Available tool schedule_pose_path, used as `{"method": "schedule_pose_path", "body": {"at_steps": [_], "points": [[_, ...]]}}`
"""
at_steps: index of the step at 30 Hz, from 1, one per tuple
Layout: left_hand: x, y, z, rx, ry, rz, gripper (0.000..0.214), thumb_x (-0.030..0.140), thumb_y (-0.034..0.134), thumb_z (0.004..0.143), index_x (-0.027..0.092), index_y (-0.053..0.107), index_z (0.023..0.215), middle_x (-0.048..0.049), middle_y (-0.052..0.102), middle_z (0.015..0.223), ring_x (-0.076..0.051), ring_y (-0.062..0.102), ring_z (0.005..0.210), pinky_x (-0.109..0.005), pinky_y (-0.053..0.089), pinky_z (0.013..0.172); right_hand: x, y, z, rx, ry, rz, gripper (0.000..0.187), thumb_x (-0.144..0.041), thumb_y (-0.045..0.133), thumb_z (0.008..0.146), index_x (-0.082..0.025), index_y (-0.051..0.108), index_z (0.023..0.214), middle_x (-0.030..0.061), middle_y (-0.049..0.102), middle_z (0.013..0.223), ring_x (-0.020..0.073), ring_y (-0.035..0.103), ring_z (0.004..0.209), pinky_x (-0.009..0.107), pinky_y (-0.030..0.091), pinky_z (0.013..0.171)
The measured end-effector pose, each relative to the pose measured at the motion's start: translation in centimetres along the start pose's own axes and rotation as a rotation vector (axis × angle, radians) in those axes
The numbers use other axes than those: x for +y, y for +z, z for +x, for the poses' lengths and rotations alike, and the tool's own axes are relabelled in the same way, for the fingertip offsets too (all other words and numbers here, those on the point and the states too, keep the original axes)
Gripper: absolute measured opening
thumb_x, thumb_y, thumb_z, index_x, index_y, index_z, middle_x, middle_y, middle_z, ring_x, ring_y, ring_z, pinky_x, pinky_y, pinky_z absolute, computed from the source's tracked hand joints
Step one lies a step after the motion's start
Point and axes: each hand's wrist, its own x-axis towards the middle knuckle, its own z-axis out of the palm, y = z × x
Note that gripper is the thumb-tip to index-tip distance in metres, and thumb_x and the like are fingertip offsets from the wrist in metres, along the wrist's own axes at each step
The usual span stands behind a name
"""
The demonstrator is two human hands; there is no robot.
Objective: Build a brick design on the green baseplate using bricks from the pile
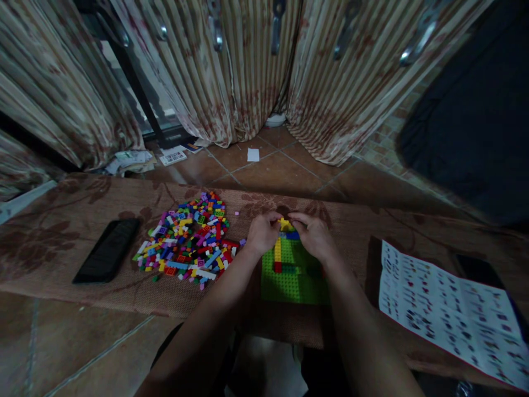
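A green studded baseplate (293, 281) lies on the brown patterned cloth in front of me. A line of yellow bricks with a red one at its near end (278, 255) runs up the plate, with blue bricks (292, 235) near the far edge. My left hand (262, 234) and my right hand (314, 236) meet at the far edge of the plate, fingers pinched together on a small yellow brick (285, 224). A heap of several loose coloured bricks (188, 241) lies left of my left hand.
A black phone (108, 250) lies face up left of the brick heap. A printed instruction sheet (448, 310) hangs over the cloth at the right. Striped curtains (231, 71) hang behind, with papers (136, 159) on the tiled floor. A dark blurred shape (475, 121) fills the upper right.
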Motion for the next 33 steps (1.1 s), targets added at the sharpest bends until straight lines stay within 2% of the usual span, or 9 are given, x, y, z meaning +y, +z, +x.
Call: {"method": "schedule_pose_path", "body": {"at_steps": [5,11,17,23,33], "points": [[-0.5,-0.2,0.3,0.029,-0.033,-0.040,0.026,0.009,0.055,0.081,0.017,0.071,0.099,-0.0050,0.075,0.101,-0.015,0.069,0.095,-0.026,0.052,0.090,0.8,-0.6,0.2,0.097,0.046,0.094,0.029,-0.027,0.052,0.090,-0.024,0.069,0.113,0.0054,0.074,0.109,0.0208,0.069,0.097,0.037,0.052,0.090],[-1.7,-0.4,0.8,0.056,-0.022,-0.081,0.025,0.008,0.054,0.079,0.014,0.071,0.096,-0.0069,0.075,0.099,-0.016,0.069,0.090,-0.026,0.052,0.086,0.8,-1.5,0.0,0.146,0.045,0.159,0.027,-0.028,0.053,0.089,-0.021,0.070,0.109,0.0068,0.074,0.109,0.0203,0.069,0.096,0.036,0.053,0.090],[-1.7,-0.7,0.6,0.063,-0.010,-0.003,0.027,0.008,0.055,0.075,0.016,0.071,0.094,-0.0041,0.074,0.093,-0.015,0.068,0.088,-0.025,0.052,0.084,-0.2,-2.4,-0.7,0.163,0.047,0.206,0.025,-0.028,0.054,0.089,-0.020,0.071,0.106,0.0066,0.075,0.105,0.0198,0.069,0.097,0.035,0.053,0.090],[-1.1,-1.6,0.1,0.061,-0.039,0.055,0.024,0.007,0.055,0.073,0.016,0.071,0.090,-0.0043,0.074,0.090,-0.017,0.068,0.086,-0.026,0.052,0.081,-0.5,-3.1,-1.3,0.152,0.052,0.163,0.024,-0.028,0.054,0.089,-0.021,0.072,0.105,0.0063,0.074,0.108,0.0204,0.069,0.098,0.035,0.053,0.087],[-2.7,-2.5,0.5,0.091,-0.080,0.028,0.024,0.008,0.058,0.070,0.013,0.071,0.090,-0.0058,0.074,0.088,-0.018,0.067,0.082,-0.027,0.052,0.079,-0.6,-3.7,-2.2,0.117,0.040,0.123,0.024,-0.028,0.054,0.089,-0.024,0.073,0.103,0.0042,0.075,0.104,0.0218,0.070,0.095,0.037,0.053,0.087]]}}
